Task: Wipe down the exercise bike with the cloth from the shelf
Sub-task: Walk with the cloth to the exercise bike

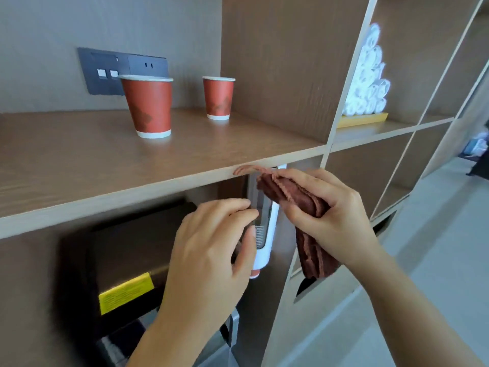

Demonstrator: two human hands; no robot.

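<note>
1 cloth (296,194) | long axis steep, tail down | right hand (336,215) grips

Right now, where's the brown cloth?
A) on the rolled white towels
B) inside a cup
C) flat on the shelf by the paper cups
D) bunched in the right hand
D: the right hand grips the brown cloth, and the cloth's tail hangs below the front edge of the shelf.
</note>
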